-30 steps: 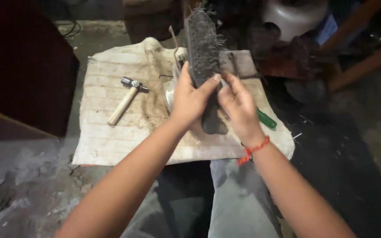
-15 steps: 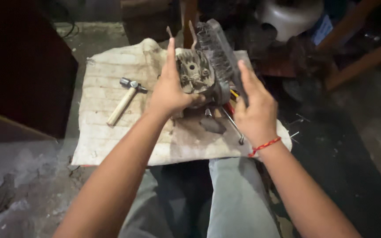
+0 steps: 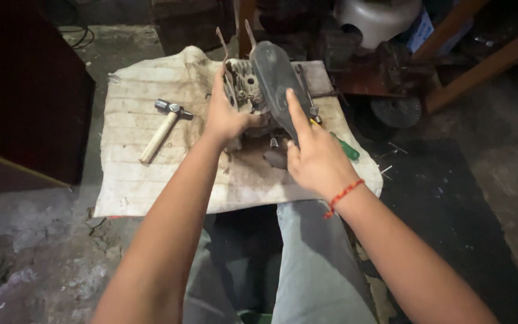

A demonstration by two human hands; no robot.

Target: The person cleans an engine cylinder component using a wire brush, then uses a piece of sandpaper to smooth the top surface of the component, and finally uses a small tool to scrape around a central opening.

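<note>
A greasy grey metal engine part stands tilted on a dirty white cloth spread on the floor. My left hand grips its left side, fingers wrapped over the edge. Against the dark flat cover on its right side lies my right hand, index finger stretched up along it; a red thread is tied round that wrist. Two thin bent metal studs stick up from the top of the part.
A wooden-handled hammer lies on the cloth to the left. A green-handled screwdriver and a wrench lie right of the part. A dark cabinet stands at left; machine parts and a white tank sit behind.
The part was turned in my hands: a finned side faced me first, then the open inner face, now a flat dark cover. Both hands shifted their hold around it.
</note>
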